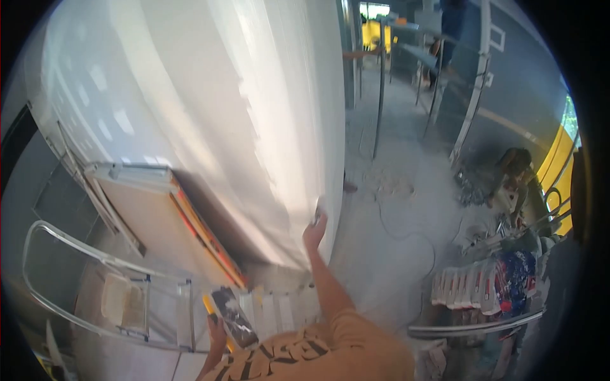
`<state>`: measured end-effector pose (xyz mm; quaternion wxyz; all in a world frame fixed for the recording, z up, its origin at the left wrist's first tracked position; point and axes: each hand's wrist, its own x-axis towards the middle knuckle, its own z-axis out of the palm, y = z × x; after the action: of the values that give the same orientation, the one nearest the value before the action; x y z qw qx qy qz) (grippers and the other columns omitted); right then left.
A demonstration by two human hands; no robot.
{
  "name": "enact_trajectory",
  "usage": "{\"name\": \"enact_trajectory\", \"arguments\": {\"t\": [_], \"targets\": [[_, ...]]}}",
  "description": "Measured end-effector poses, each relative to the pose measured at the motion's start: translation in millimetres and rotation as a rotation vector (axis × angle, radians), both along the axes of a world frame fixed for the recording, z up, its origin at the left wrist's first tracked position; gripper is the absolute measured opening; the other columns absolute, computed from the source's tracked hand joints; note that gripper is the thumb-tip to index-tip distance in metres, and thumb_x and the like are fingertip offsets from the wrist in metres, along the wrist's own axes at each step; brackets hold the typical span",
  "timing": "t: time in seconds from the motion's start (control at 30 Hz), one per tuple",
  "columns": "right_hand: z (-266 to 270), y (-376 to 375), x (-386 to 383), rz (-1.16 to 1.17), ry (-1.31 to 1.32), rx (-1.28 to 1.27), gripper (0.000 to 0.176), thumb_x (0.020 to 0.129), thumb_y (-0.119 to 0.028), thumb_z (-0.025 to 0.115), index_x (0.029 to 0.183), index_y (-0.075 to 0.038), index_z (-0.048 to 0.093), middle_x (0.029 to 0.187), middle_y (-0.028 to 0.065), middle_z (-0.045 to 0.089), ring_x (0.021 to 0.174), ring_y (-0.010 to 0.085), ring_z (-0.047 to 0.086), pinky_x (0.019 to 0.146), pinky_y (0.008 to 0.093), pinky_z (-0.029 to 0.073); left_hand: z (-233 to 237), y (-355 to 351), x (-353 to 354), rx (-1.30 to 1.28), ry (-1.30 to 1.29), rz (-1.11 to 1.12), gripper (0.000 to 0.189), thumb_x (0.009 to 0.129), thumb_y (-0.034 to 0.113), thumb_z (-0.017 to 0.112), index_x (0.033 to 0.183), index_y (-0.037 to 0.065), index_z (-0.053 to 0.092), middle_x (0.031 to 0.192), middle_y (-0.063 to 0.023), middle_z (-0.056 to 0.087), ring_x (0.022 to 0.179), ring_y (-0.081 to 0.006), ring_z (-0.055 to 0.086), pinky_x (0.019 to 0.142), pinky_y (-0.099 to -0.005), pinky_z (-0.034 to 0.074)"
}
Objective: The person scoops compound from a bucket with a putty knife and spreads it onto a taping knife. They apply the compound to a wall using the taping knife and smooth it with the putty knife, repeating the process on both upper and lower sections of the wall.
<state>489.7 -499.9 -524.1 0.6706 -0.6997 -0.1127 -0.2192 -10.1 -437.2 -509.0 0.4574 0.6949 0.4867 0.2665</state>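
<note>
My right hand [314, 230] is closed round a small tool [318, 213], which it holds up against the large pale wall [254, 127]; the tool's exact shape is too small to tell. Low in the view, my left hand [216, 334] grips a wide dark metal tool [234, 317] with a yellow edge, close to my body. White material lies on the metal face. Broad lighter bands run down the wall beside my right hand.
Boards [152, 216] lean on the wall at the left. A metal ladder [101, 254] stands at lower left. Stacked bags [476, 289] lie at lower right, near a metal rail [476, 327]. A cable [406, 236] crosses the floor. A person [451, 32] stands at the back.
</note>
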Motion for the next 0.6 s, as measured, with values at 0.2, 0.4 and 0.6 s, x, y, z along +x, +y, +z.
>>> {"name": "enact_trajectory", "arguments": {"t": [0.2,0.4,0.6], "targets": [[11.6,25.0,-82.7,0.182,-0.041,-0.082,0.051,0.084,0.010,0.050,0.133,0.000,0.054,0.111,0.0252,0.062,0.109,0.0401,0.059,0.099,0.0445,0.045,-18.2,45.0,12.8,-0.074,-0.196,-0.139,0.037,0.103,0.015,0.051,0.136,0.000,0.044,0.116,-0.0151,0.057,0.103,-0.0251,0.057,0.088,-0.0379,0.048],[126.0,-76.9,-236.6,1.144,-0.149,-0.277,0.061,0.090,0.010,0.043,0.147,-0.011,0.050,0.153,0.0142,0.046,0.141,0.0298,0.043,0.117,0.0382,0.034,3.8,56.4,41.7,-0.979,-0.802,-0.209,0.041,0.106,0.020,0.044,0.143,0.002,0.042,0.132,-0.0178,0.058,0.119,-0.0327,0.059,0.107,-0.0489,0.046],[67.6,-100.1,-255.0,1.117,-0.789,-0.611,0.066,0.087,0.006,0.051,0.149,-0.016,0.049,0.160,0.0088,0.037,0.147,0.0336,0.035,0.122,0.0474,0.027,-12.9,57.7,61.9,-0.936,-0.756,-0.396,0.044,0.106,0.021,0.041,0.147,0.006,0.040,0.139,-0.0142,0.054,0.128,-0.0317,0.054,0.110,-0.0487,0.044]]}}
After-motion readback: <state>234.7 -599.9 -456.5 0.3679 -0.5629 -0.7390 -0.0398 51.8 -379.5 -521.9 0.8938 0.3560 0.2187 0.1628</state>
